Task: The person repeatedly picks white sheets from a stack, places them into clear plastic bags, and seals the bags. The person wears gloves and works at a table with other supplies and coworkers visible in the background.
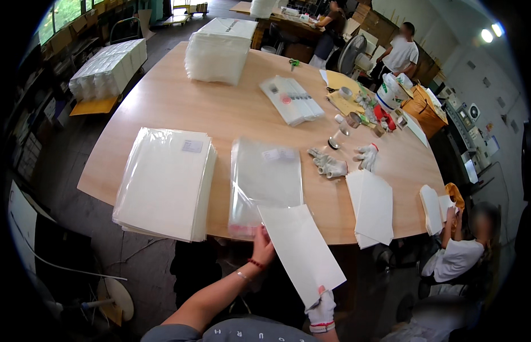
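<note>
My right hand (pixel 321 309), in a white glove, grips the near end of a white sheet of card (pixel 302 251). The card slants over the table's front edge, and its far end overlaps a stack of clear plastic bags (pixel 265 176). Bare, with a red bead bracelet at the wrist, my left hand (pixel 264 249) is closed at the near edge of these bags, against the card's left side. Its fingertips are partly hidden by the card. Left of the bags lies a thick stack of filled clear sleeves (pixel 163 182). To the right is a fanned pile of white cards (pixel 371 205).
Work gloves (pixel 329 164), a tape dispenser (pixel 337 138) and a packet of bagged sheets (pixel 291 100) lie further back on the wooden table (pixel 163 102). A tall wrapped stack (pixel 220 50) stands at the far edge. A co-worker (pixel 459 251) sits at the right, handling cards.
</note>
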